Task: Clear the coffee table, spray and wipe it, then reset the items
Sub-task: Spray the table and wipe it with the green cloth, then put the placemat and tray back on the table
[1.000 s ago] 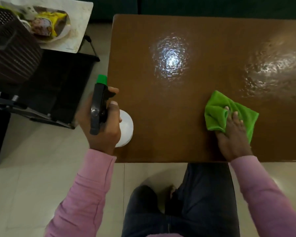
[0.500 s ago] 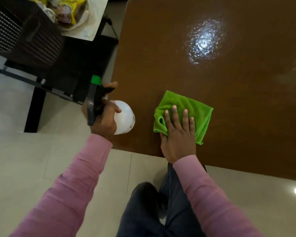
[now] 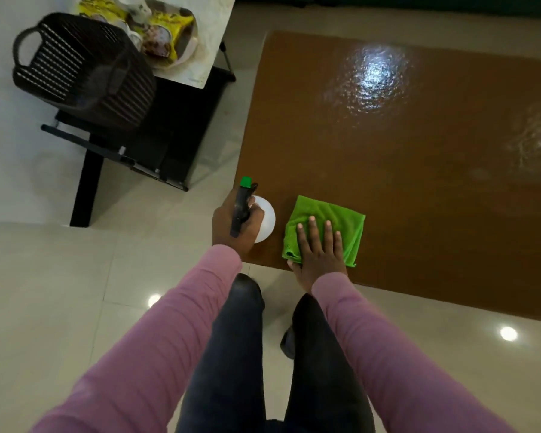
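Standing at the near edge of the scene are two legs in dark trousers (image 3: 241,354) on pale glossy floor tiles (image 3: 60,307), with two pink sleeves (image 3: 156,345) reaching forward from the bottom of the frame; the right hand (image 3: 320,251) lies flat and spread, palm down, fingers (image 3: 313,228) extended over a folded green cloth (image 3: 334,218), pressing it onto the near left corner of the brown coffee table (image 3: 419,189); the heel of that hand overhangs the table's near edge; just beside the cloth, to its left, the left hand (image 3: 231,225) is curled tightly round the neck of a white spray bottle (image 3: 265,218), whose black trigger head carries a green nozzle (image 3: 246,181) pointing away from the person; whether the bottle's base touches the tabletop cannot be told; beyond the hands the tabletop is wet and shining, with a bright reflected glare (image 3: 372,73) toward the far side and a duller sheen at the right edge; well apart to the left, across the floor, stands a black side table (image 3: 144,142); farther up on it sit a dark slatted basket (image 3: 78,64) with handles and, behind that, a pale tray (image 3: 213,32) holding yellow snack packets (image 3: 169,29).
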`<state>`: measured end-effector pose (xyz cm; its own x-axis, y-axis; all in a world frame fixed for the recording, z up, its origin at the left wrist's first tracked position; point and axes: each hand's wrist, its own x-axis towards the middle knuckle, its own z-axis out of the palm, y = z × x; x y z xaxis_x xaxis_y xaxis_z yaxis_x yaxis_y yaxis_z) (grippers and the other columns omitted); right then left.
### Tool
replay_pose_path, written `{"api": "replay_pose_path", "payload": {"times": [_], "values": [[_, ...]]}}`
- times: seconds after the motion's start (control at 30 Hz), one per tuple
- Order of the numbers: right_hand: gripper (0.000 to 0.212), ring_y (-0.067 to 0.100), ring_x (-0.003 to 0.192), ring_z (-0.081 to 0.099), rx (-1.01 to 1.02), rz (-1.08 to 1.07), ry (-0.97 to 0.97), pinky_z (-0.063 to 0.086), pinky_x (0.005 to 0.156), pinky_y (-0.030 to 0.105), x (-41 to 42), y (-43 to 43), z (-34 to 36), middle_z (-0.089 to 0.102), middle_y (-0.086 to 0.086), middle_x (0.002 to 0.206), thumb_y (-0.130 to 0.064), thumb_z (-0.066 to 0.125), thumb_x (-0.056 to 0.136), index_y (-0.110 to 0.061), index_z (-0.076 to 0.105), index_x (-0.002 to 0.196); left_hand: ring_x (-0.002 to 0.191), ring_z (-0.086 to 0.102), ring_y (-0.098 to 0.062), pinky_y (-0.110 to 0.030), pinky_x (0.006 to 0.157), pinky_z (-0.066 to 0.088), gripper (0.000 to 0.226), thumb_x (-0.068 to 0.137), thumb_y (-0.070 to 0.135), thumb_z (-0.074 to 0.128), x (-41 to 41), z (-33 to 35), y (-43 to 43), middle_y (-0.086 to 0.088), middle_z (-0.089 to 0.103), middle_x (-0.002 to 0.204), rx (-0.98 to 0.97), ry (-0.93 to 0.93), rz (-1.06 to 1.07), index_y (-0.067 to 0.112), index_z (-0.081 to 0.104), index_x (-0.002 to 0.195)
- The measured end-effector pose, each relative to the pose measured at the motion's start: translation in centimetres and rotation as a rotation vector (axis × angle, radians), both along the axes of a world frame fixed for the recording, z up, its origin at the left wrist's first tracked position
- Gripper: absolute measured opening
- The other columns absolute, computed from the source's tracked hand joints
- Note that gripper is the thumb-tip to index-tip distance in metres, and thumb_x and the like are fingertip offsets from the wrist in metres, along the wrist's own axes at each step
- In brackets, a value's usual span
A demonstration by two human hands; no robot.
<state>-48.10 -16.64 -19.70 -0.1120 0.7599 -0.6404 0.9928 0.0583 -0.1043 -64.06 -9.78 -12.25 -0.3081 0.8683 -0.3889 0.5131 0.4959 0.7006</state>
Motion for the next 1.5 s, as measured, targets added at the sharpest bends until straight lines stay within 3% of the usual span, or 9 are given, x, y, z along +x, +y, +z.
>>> {"api": "replay_pose_path", "payload": {"times": [0.07, 0.13, 0.2, 0.27, 0.37, 0.53, 0.97, 1.23, 1.5], "values": [[0.079, 0.033, 0.141, -0.027, -0.121, 0.03, -0.033, -0.016, 0.112, 0.053, 0.3, 1.2, 1.1, -0.03, -0.001, 0.154, -0.068, 0.019, 0.09, -0.032, -0.023, 0.146, 0.118, 0.054, -0.032, -0.043, 0.099, 0.048, 0.047, 0.088, 0.022, 0.068, -0.7, 0.4, -0.2, -0.011, 0.057, 0.13, -0.075, -0.054, -0.075, 0.015, 0.05, 0.131], [0.08, 0.031, 0.143, -0.022, -0.218, -0.013, -0.048, -0.015, 0.112, 0.056, 0.4, 2.5, 3.2, -0.024, -0.005, 0.156, -0.072, 0.02, 0.087, -0.035, -0.016, 0.148, 0.133, 0.041, -0.03, -0.047, 0.109, 0.038, 0.084, 0.077, 0.031, 0.08, -2.5, 1.1, -0.6, -0.005, 0.04, 0.148, -0.122, -0.117, -0.19, 0.022, 0.031, 0.145], [0.083, 0.03, 0.144, -0.02, -0.231, -0.118, -0.043, -0.015, 0.112, 0.055, 0.1, 2.9, 6.1, -0.017, -0.003, 0.159, -0.072, 0.028, 0.087, -0.033, -0.009, 0.15, 0.146, 0.019, -0.029, -0.047, 0.117, 0.023, 0.115, 0.066, 0.037, 0.086, -4.6, 1.9, -1.6, -0.002, 0.017, 0.16, -0.193, -0.004, -0.314, 0.024, 0.012, 0.152], [0.08, 0.03, 0.145, -0.018, -0.147, -0.25, -0.031, -0.013, 0.113, 0.053, -0.8, 2.0, 9.4, -0.012, -0.001, 0.16, -0.063, 0.034, 0.091, -0.029, -0.006, 0.152, 0.15, 0.006, -0.027, -0.045, 0.12, 0.016, 0.122, 0.067, 0.039, 0.085, -6.8, 3.3, -3.0, -0.005, 0.004, 0.163, -0.226, 0.191, -0.456, 0.02, 0.001, 0.154], [0.073, 0.029, 0.146, -0.015, 0.009, -0.437, -0.051, -0.008, 0.117, 0.051, -2.6, -0.4, 14.0, -0.007, 0.002, 0.161, -0.05, 0.034, 0.096, -0.021, -0.002, 0.153, 0.15, 0.003, -0.027, -0.046, 0.12, 0.018, 0.11, 0.079, 0.029, 0.077, -9.8, 5.7, -5.1, -0.007, 0.0, 0.163, -0.265, 0.355, -0.501, 0.017, -0.002, 0.154], [0.071, 0.029, 0.146, -0.014, 0.076, -0.585, -0.067, -0.005, 0.118, 0.047, -6.0, -5.5, 20.1, -0.007, 0.005, 0.161, -0.045, 0.032, 0.098, -0.015, -0.004, 0.152, 0.15, 0.007, -0.027, -0.045, 0.12, 0.021, 0.09, 0.091, 0.026, 0.063, -12.7, 12.0, -7.8, -0.006, 0.0, 0.163, -0.269, 0.388, -0.453, 0.021, -0.001, 0.154], [0.074, 0.028, 0.146, -0.014, 0.283, -0.578, 0.061, -0.006, 0.118, 0.046, -12.9, -7.3, 26.5, -0.007, 0.004, 0.161, -0.048, 0.034, 0.097, -0.014, -0.001, 0.152, 0.15, -0.008, -0.028, -0.049, 0.122, 0.006, 0.075, 0.099, 0.042, 0.04, -16.2, 20.9, -11.4, -0.003, -0.015, 0.162, 0.001, 0.573, -0.667, 0.025, -0.008, 0.154], [0.07, 0.028, 0.147, -0.011, 0.367, -0.476, 0.067, -0.005, 0.118, 0.045, -18.0, -7.0, 28.4, -0.004, 0.004, 0.161, -0.048, 0.032, 0.097, -0.015, 0.003, 0.152, 0.15, -0.009, -0.027, -0.047, 0.122, 0.004, 0.073, 0.1, 0.043, 0.038, -21.6, 21.9, -12.1, -0.003, -0.015, 0.162, -0.021, 0.575, -0.594, 0.024, -0.006, 0.154], [0.072, 0.027, 0.146, -0.013, 0.39, -0.466, 0.085, -0.004, 0.118, 0.045, -27.0, -2.5, 29.9, -0.008, 0.004, 0.161, -0.049, 0.032, 0.097, -0.015, 0.0, 0.153, 0.15, -0.009, -0.027, -0.047, 0.121, 0.002, 0.073, 0.099, 0.044, 0.039, -29.7, 23.9, -7.4, -0.002, -0.016, 0.162, 0.06, 0.545, -0.594, 0.025, -0.006, 0.154]]}}
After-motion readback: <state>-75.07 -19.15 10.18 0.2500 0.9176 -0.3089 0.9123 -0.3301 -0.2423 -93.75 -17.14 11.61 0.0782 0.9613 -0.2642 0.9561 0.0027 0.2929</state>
